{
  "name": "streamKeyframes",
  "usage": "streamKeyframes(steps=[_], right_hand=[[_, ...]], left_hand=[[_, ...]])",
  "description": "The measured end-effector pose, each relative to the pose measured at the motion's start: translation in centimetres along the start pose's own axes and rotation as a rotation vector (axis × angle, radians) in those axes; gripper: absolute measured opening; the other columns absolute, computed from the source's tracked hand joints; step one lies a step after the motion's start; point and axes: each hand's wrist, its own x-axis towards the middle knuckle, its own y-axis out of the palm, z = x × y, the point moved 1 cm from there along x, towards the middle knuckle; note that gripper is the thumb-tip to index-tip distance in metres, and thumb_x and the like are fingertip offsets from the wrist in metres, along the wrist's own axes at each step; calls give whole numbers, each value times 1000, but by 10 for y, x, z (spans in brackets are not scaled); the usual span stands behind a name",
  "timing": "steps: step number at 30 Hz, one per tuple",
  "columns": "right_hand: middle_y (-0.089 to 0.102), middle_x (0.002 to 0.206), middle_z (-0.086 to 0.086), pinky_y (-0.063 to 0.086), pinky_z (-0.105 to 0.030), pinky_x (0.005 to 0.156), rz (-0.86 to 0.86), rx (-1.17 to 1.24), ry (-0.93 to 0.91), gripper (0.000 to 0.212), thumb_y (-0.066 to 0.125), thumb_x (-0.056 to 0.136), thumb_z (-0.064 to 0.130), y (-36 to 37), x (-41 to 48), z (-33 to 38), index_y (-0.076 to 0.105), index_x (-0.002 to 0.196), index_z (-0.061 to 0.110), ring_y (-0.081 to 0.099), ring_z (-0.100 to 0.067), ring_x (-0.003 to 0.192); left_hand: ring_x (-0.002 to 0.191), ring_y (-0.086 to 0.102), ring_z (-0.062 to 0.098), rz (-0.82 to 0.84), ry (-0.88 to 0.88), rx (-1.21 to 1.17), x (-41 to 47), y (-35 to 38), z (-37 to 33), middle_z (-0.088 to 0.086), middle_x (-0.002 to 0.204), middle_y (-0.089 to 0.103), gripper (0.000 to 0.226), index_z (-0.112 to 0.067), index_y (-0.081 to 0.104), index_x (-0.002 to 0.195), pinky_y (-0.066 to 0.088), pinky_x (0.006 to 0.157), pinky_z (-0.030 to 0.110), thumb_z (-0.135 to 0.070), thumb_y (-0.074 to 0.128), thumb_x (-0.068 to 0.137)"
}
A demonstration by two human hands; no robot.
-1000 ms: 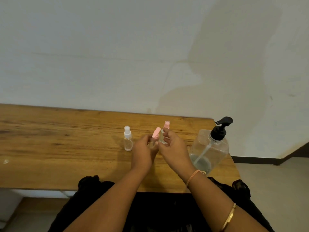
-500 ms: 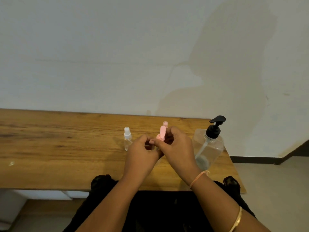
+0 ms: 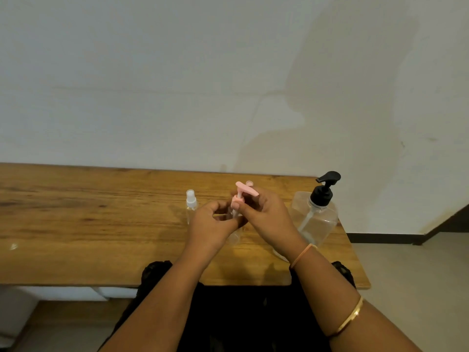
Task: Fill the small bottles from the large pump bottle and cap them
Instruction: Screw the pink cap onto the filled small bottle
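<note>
Over the bench (image 3: 76, 224), our right hand (image 3: 266, 217) pinched the pink pump cap (image 3: 241, 193) while our left hand (image 3: 210, 224) curled shut around a small bottle (image 3: 234, 237). At three o'clock stood the large pump bottle (image 3: 317, 217); at nine o'clock, a white-capped small bottle (image 3: 191, 205).

You had one wide-angle camera on your head, looking forward and down from close above your own forearms. It faced the wooden table (image 3: 76, 224) and the pale wall (image 3: 177, 85) behind it, with your hands meeting near the middle of the frame. The table's right end and a strip of floor (image 3: 418, 262) sat at the right edge.
</note>
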Motion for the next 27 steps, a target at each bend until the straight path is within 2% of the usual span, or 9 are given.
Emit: streamKeyframes(steps=[6,10,13,15,17,20,22,25,27], right_hand=[[56,116,4,51,-14,77,-116,88,9,65,80,74,19,8,0,-6,44,127,25,59,0,97],[70,95,0,52,-35,88,-175,140,-31,61,76,78,8,6,5,-13,40,115,39,66,-17,94],[70,109,0,40,-44,105,-50,248,-15,70,69,84,14,6,5,-16,28,128,49,56,-17,118],[57,126,-2,44,-31,101,-42,241,8,84,72,83,14,8,3,-14,19,141,43,50,-12,123],[56,117,-1,50,-22,89,-119,203,2,86,74,80,10,11,2,-11,21,144,32,55,-3,108],[68,88,10,48,-40,97,-195,143,-37,73,72,81,13,11,4,-15,29,135,34,60,-15,107],[71,98,12,42,-50,103,-137,168,-32,76,68,82,22,10,3,-17,22,138,44,50,-26,125],[55,131,1,43,-43,104,-97,177,-18,92,72,80,20,11,2,-13,12,145,44,45,-18,128],[55,121,2,46,-39,100,-150,133,-34,90,73,80,15,11,2,-12,16,147,34,50,-13,120]], left_hand=[[79,65,8,-58,45,36,9,6,5,-5,80,69,16,-23,62,82,51,62,23,-17,76,76],[83,67,12,-74,36,0,11,8,8,-5,86,70,22,-28,62,87,53,65,27,-22,78,74],[83,66,10,-76,41,-21,12,6,7,-6,88,70,24,-30,60,86,53,67,27,-23,79,73],[82,64,10,-71,45,-6,12,7,7,-6,86,68,21,-27,60,85,51,64,25,-21,78,74],[83,64,10,-72,52,9,11,8,9,-6,84,68,18,-24,62,85,53,64,27,-19,76,76],[88,66,13,-66,49,4,12,9,10,-4,89,70,22,-25,63,89,57,75,36,-21,78,74],[89,66,13,-70,46,-9,13,9,10,-4,91,70,25,-25,63,92,56,75,34,-21,78,73],[81,64,11,-77,48,2,15,9,11,-3,87,69,22,-23,62,92,52,62,23,-17,76,76],[80,64,10,-82,57,7,15,10,11,-4,84,68,20,-26,59,85,52,60,23,-19,76,76]])
